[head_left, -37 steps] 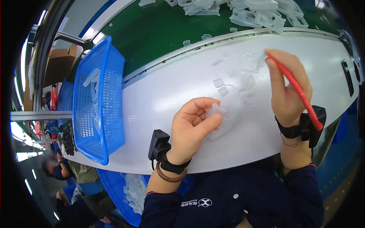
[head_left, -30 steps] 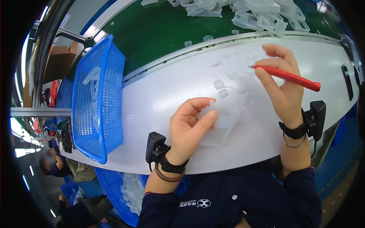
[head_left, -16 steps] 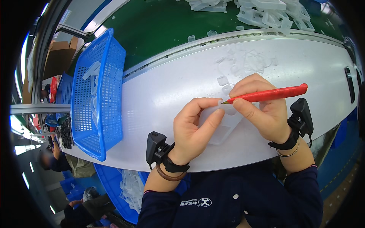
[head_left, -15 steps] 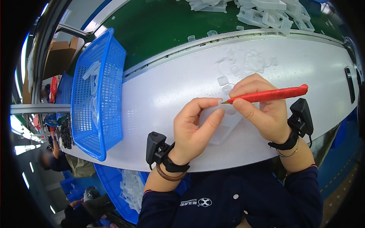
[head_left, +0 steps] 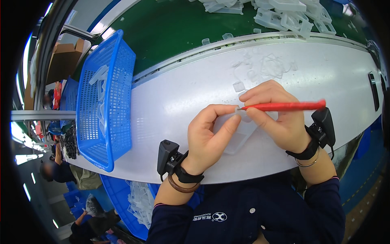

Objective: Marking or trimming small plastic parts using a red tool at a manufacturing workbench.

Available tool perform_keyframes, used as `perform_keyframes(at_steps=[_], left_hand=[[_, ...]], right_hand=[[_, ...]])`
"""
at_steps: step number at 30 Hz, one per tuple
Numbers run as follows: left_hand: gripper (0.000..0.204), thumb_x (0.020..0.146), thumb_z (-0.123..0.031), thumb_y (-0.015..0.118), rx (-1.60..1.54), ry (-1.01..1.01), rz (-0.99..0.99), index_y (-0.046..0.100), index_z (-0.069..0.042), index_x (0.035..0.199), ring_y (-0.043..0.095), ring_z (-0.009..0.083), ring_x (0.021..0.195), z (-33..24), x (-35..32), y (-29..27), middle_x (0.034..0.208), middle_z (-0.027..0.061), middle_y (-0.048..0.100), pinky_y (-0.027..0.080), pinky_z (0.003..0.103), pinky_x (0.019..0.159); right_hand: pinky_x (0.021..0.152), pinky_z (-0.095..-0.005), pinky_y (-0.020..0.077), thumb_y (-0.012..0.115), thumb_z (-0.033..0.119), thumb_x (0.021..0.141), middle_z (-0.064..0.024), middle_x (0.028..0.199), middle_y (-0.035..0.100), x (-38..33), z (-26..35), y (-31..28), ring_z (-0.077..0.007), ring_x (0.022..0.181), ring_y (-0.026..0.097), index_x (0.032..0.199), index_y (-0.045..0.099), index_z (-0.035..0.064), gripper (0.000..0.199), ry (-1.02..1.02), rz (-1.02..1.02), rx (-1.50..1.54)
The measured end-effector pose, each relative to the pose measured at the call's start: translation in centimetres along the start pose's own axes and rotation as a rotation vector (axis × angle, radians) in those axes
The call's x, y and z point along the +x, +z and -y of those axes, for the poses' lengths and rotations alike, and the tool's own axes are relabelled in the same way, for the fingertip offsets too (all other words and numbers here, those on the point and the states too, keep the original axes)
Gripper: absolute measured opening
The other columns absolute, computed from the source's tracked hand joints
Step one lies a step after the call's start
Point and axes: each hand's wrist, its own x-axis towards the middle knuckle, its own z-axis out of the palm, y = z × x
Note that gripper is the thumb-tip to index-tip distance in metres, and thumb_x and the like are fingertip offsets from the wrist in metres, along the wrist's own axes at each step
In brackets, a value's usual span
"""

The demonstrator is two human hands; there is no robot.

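Note:
A translucent white plastic part [head_left: 239, 136] is held above the white table by my left hand [head_left: 211, 132], thumb and forefinger closed on its upper edge. My right hand [head_left: 280, 116] grips a red-handled trimming knife [head_left: 284, 106] between thumb and fingers. The knife's thin tip meets the part's edge close to my left fingertips, and its handle points right. Part of the plastic piece is hidden behind my hands. Small clear offcuts [head_left: 239, 86] lie on the table just beyond my fingers.
Left on the table stands a blue perforated basket [head_left: 121, 101] with similar parts inside. A pile of translucent parts [head_left: 284, 16] rests on the green surface [head_left: 170, 32] beyond the table's metal rail. Thin scraps [head_left: 272, 67] lie mid-table. Below left, a blue bin [head_left: 118, 195] holds more parts.
The knife has turned from sloping up to the right to nearly level, its handle end lower. My right hand has tilted slightly with it; my left hand has barely moved.

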Motion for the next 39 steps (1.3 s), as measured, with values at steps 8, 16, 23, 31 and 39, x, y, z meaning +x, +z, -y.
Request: perform_keyframes(at_steps=[8,16,23,31,39], left_hand=[[0.020,0.085,-0.004,0.058,-0.248,-0.127,0.015,0.055,0.004,0.104,0.057,0.0085,0.079,0.0,0.1,0.0,0.093,0.0070,0.061,0.047,0.021,0.066],[0.028,0.085,-0.001,0.056,-0.334,-0.046,-0.096,0.047,0.001,0.111,0.056,0.0126,0.091,-0.7,0.3,-0.5,0.102,0.0087,0.056,0.046,0.024,0.076],[0.037,0.081,0.006,0.055,-0.580,-0.057,-0.113,0.042,-0.006,0.114,0.054,0.0169,0.100,-0.5,0.6,-0.7,0.110,0.0108,0.054,0.044,0.029,0.085],[0.038,0.080,0.008,0.056,-0.625,-0.063,-0.099,0.041,-0.008,0.112,0.053,0.0160,0.101,-0.4,0.4,-0.5,0.109,0.0097,0.054,0.042,0.028,0.087],[0.036,0.079,0.009,0.058,-0.584,-0.027,-0.111,0.042,-0.006,0.108,0.052,0.0149,0.102,-0.4,0.1,-0.4,0.106,0.0085,0.053,0.042,0.026,0.085]], right_hand=[[0.059,-0.0335,0.0495,0.062,0.008,0.058,-0.0138,0.089,0.062,-0.3,-0.6,1.1,-0.0277,0.073,0.059,0.084,0.059,-0.0001,0.028,-0.586,-0.055,-0.595],[0.067,-0.0326,0.0454,0.067,0.002,0.071,-0.0123,0.091,0.060,0.8,0.4,-1.3,-0.0255,0.079,0.056,0.086,0.061,0.0010,0.016,-0.178,-0.217,-0.459],[0.075,-0.0292,0.0416,0.066,0.006,0.076,-0.0066,0.087,0.058,-0.6,1.0,0.7,-0.0184,0.085,0.053,0.085,0.065,0.0047,0.009,0.138,-0.082,0.117],[0.074,-0.0294,0.0419,0.065,0.006,0.077,-0.0062,0.086,0.059,-0.8,0.5,1.0,-0.0181,0.083,0.054,0.086,0.064,0.0047,0.009,0.134,-0.060,0.126],[0.072,-0.0299,0.0426,0.064,0.006,0.078,-0.0066,0.086,0.061,-0.9,0.2,1.6,-0.0184,0.082,0.055,0.086,0.063,0.0038,0.008,0.141,-0.082,0.157]])
